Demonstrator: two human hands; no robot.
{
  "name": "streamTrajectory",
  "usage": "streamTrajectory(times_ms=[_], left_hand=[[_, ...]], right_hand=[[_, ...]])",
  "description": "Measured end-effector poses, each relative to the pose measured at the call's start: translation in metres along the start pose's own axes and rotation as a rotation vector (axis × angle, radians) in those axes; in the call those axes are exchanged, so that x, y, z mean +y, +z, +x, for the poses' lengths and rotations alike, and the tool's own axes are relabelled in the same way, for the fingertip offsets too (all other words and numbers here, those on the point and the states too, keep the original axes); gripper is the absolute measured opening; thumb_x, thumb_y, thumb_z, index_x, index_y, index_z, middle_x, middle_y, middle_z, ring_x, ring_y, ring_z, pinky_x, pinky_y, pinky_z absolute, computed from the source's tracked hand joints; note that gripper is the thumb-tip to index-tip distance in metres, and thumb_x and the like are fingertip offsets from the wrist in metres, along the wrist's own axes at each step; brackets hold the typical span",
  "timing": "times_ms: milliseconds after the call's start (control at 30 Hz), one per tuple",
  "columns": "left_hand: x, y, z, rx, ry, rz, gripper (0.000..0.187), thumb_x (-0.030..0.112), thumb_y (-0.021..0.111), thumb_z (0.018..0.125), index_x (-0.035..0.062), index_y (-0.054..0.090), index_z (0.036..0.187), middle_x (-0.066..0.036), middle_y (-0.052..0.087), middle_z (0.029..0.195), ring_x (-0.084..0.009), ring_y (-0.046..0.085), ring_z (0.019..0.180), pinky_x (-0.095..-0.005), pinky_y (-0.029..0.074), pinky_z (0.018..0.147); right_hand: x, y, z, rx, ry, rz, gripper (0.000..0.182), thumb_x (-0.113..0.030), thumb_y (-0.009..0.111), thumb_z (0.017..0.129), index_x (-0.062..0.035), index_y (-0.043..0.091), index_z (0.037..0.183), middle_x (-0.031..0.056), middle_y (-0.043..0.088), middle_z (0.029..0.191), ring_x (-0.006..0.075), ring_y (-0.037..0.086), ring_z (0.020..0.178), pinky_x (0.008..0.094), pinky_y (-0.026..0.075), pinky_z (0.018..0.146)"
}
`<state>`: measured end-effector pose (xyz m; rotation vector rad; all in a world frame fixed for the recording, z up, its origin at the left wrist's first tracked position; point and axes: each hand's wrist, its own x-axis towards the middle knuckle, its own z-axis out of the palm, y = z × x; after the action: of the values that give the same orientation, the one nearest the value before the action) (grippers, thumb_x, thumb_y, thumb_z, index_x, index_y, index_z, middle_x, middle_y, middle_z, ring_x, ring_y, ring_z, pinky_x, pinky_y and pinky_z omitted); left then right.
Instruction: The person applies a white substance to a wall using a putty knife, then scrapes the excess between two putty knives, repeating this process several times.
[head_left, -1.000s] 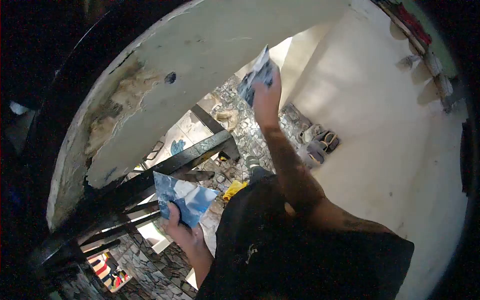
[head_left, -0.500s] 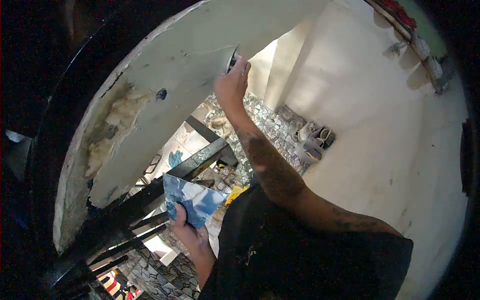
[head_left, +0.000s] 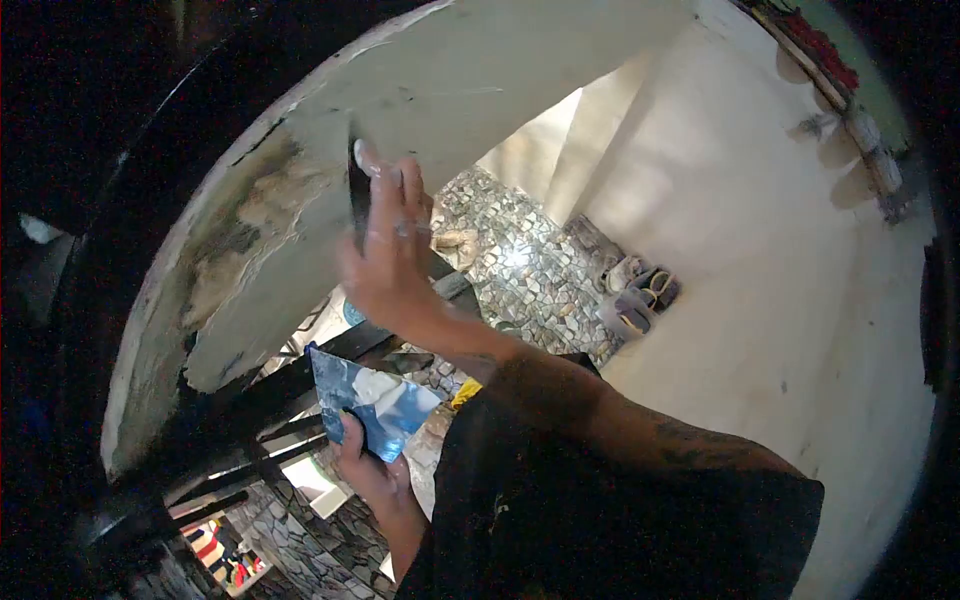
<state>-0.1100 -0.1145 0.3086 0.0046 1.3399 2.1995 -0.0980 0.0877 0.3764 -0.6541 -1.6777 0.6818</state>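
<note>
**Putty blade pressed flat on the beam underside**

The putty blade [head_left: 357, 195] is in my right hand [head_left: 388, 262], with my fingers spread flat over it, and it presses against the cream plaster of the beam [head_left: 440, 90] above me. Its long axis goes up along the plaster, and only a dark edge shows past my fingertips. Lower and closer to my body, my left hand [head_left: 368, 470] grips the blue-white mixing plate [head_left: 372, 400], which is tilted, with pale filler on it. The rough damaged patch [head_left: 235, 235] lies just to the left of the blade, so the right hand is the nearer one. Far below I see the stone floor [head_left: 520, 270] and some sandals [head_left: 640, 295] beside the wall.
</note>
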Motion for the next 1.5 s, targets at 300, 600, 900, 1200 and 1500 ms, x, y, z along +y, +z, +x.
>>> streamTrajectory(times_ms=[300,600,900,1200,1500], left_hand=[[0.014,0.028,-0.001,-0.005,0.006,-0.023,0.034,0.019,0.059,0.084,0.0,0.052,0.111,-0.008,0.059,0.098,-0.017,0.059,0.086,-0.031,0.049,0.076],[0.001,0.016,0.008,-0.086,-0.099,-0.174,0.033,0.015,0.054,0.085,-0.0013,0.048,0.113,-0.011,0.058,0.102,-0.0223,0.059,0.089,-0.0354,0.048,0.08],[-0.003,0.041,-0.006,-0.148,-0.014,-0.1,0.032,0.019,0.048,0.088,-0.004,0.048,0.11,-0.013,0.059,0.096,-0.0216,0.06,0.082,-0.0327,0.049,0.073],[-0.003,0.026,0.008,-0.242,-0.149,-0.029,0.041,0.016,0.051,0.086,-0.0021,0.039,0.121,-0.015,0.054,0.11,-0.0263,0.056,0.097,-0.0399,0.046,0.084],[-0.015,-0.008,0.016,-0.287,-0.028,0.069,0.039,0.017,0.053,0.086,-0.0022,0.043,0.118,-0.014,0.056,0.107,-0.0258,0.057,0.095,-0.039,0.046,0.085]], right_hand=[[0.023,-0.083,-0.062,-0.725,0.201,0.993,0.04,-0.001,0.059,0.074,-0.0033,0.052,0.113,0.013,0.049,0.116,0.0254,0.047,0.108,0.0359,0.037,0.093],[0.075,-0.092,-0.09,-1.134,-0.017,0.387,0.06,0.021,0.041,0.059,-0.0072,0.047,0.112,0.0152,0.044,0.115,0.0326,0.041,0.113,0.0402,0.032,0.097],[0.194,-0.136,0.024,0.157,0.212,0.205,0.061,0.009,0.045,0.065,-0.0044,0.04,0.124,0.0073,0.049,0.108,0.0166,0.049,0.1,0.027,0.044,0.081],[0.15,-0.058,0.059,0.311,0.193,-0.302,0.055,0.0,0.051,0.069,-0.0035,0.038,0.122,0.0184,0.043,0.112,0.0368,0.048,0.1,0.0441,0.041,0.083],[0.094,-0.026,0.032,0.2,0.05,-0.255,0.072,-0.009,0.061,0.063,0.0009,0.03,0.127,0.0219,0.04,0.104,0.0401,0.041,0.099,0.0483,0.032,0.085]])
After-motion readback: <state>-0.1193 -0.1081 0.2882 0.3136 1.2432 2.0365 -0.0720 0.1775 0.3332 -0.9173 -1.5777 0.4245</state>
